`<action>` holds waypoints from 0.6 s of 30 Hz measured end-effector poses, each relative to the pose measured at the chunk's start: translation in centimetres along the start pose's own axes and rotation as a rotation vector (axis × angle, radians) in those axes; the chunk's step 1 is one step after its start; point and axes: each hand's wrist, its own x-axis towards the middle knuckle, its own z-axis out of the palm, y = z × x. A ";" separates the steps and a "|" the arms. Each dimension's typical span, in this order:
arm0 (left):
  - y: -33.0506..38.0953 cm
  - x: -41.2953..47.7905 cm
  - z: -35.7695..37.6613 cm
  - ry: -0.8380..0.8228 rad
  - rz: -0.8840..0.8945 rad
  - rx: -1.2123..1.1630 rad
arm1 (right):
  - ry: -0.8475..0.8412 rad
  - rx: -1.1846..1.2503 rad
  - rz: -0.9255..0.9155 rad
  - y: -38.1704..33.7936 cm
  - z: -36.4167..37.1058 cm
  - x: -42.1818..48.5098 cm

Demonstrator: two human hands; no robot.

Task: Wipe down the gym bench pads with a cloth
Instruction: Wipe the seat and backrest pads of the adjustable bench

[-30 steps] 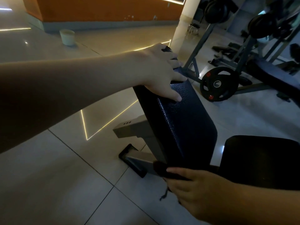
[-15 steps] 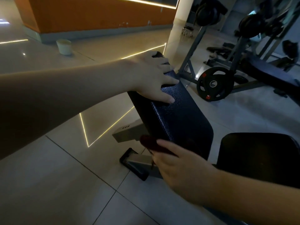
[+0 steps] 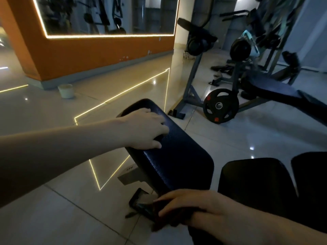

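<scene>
The tiled floor [image 3: 53, 218] gleams under a tilted dark blue back pad [image 3: 177, 160], and a black seat pad [image 3: 256, 183] sits just beside its lower end. The left hand [image 3: 146, 129] lies flat near the back pad's top, fingers relaxed. The right hand [image 3: 196, 209] clutches a dark cloth [image 3: 160, 224] at the back pad's lower end. A weight plate [image 3: 220, 106] stands beyond.
</scene>
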 end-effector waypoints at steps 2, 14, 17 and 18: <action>0.8 -0.7 -0.9 0.001 0.056 -0.003 | -0.214 0.482 0.121 -4.5 -3.1 0.6; 1.4 -4.3 -12.1 -0.120 0.241 -1.628 | 0.578 1.016 0.344 -9.7 -14.3 -1.0; 2.3 -4.0 -14.4 0.025 0.096 -1.714 | 0.583 1.214 0.250 -13.2 -15.8 -1.7; 2.5 -3.8 -15.1 0.055 0.052 -1.765 | 0.585 1.208 0.246 -13.7 -16.2 -2.0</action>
